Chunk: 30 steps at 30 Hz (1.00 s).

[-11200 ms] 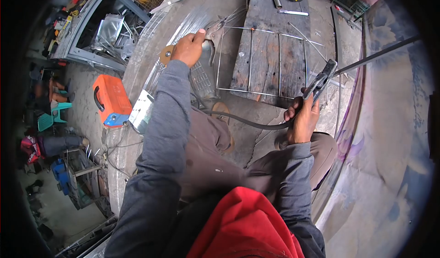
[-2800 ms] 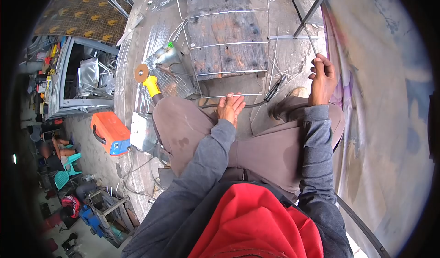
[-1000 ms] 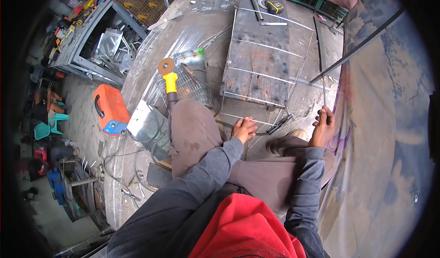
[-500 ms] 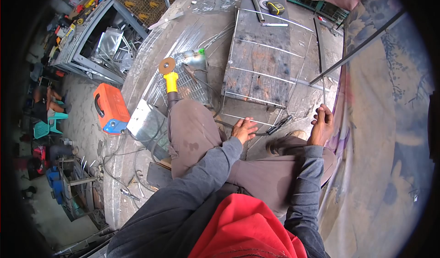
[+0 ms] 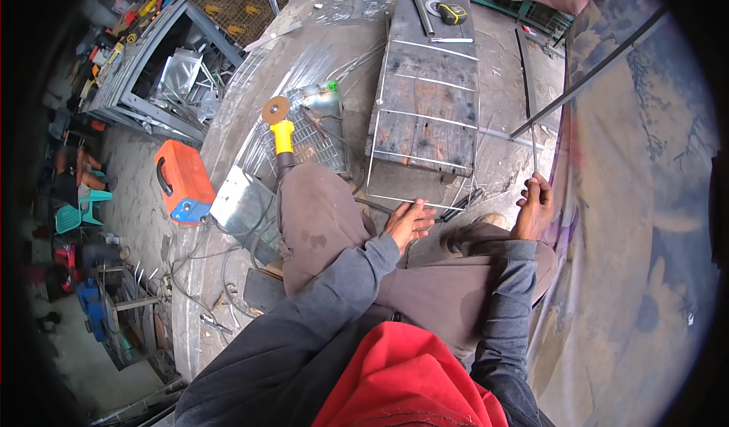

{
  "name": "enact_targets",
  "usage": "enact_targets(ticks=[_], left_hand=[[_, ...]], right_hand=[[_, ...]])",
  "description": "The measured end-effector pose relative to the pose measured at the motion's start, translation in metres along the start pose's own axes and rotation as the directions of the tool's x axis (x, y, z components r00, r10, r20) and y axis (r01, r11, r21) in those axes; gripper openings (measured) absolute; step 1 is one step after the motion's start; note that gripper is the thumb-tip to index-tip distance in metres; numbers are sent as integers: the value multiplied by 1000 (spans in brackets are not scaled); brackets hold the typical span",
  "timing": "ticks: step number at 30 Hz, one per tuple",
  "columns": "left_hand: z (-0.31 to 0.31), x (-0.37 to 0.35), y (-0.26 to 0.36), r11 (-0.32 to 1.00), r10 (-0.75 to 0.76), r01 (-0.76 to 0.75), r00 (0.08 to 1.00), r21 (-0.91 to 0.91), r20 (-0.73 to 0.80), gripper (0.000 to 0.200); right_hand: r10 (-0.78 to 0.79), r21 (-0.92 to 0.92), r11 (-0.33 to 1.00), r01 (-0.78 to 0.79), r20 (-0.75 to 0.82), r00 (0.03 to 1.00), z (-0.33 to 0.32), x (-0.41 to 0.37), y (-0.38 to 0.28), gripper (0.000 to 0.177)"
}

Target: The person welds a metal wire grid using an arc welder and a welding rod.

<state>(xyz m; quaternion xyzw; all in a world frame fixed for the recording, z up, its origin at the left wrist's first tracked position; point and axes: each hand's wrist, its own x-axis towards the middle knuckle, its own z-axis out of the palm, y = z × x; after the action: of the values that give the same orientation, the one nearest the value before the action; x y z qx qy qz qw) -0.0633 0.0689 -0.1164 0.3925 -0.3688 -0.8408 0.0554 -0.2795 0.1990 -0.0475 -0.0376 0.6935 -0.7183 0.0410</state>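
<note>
A ladder-like frame of thin metal rods lies over a dark, scorched wooden board, its near end jutting past the board's edge. At that near crossbar is my left hand, fingers spread; the fingertips meet or nearly meet the bar. Off to the right, the closed fingers of my right hand pinch a thin metal rod that points away from me. Black cable ends, perhaps an electrode holder, lie on the ground between my hands.
On the board's far end rest a hammer and a tape measure. An angle grinder stands by my left knee. Farther left are an orange machine and cables. A metal bar slants beside a hanging cloth.
The rod frame has shifted, its right side swinging left so that it lines up more squarely with the board. My left hand has turned and moved slightly; the right keeps its grip.
</note>
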Motion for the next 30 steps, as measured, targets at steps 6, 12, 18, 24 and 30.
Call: enact_targets(ticks=[6, 12, 18, 24, 30], left_hand=[[5, -4, 6, 1000, 24, -24, 998, 1, 62, 45], [1, 4, -1, 997, 76, -76, 995, -6, 66, 42], [4, 4, -1, 993, 36, -48, 992, 105, 120, 39], [9, 6, -3, 976, 94, -127, 979, 179, 180, 37], [14, 8, -16, 785, -161, -61, 941, 616, 298, 42]], right_hand=[[11, -9, 1000, -11, -15, 1000, 0, -1, -2, 24], [-10, -17, 1000, 10, -1, 1000, -2, 0, 2, 25], [1, -14, 1000, -1, -9, 1000, -4, 3, 4, 25], [-13, -33, 999, 12, -32, 999, -7, 1, 2, 24], [-12, -12, 1000, 11, -40, 999, -5, 3, -1, 22]])
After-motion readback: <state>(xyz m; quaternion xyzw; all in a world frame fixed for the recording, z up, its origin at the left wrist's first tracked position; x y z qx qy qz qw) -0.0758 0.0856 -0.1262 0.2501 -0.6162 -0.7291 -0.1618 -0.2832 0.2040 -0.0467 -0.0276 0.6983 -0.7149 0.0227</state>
